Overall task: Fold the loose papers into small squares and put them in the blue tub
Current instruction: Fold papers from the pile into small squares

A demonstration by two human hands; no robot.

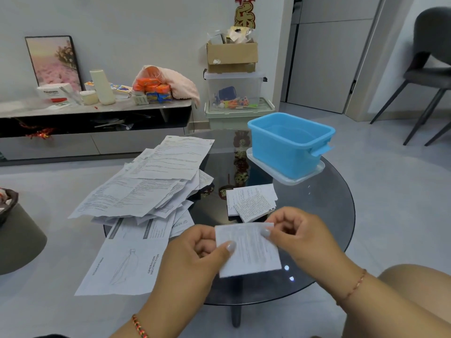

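Note:
A folded sheet of printed paper (249, 252) is held above the near edge of the round dark glass table (329, 215). My left hand (195, 254) pinches its left edge with the thumb on top. My right hand (297, 235) pinches its upper right corner. A small stack of folded paper squares (251, 200) lies on the glass just beyond my hands. A loose pile of unfolded papers (151, 186) spreads over the table's left side and overhangs it. The blue tub (290, 145) stands at the far right of the table on a clear lid (307, 175).
A low TV console (97, 123) with clutter runs along the back wall. Stacked storage bins and a cardboard box (231, 57) stand behind the table. A grey chair (429, 74) is at the far right, a dark stool (19, 235) at the left. My knee (415, 301) is near right.

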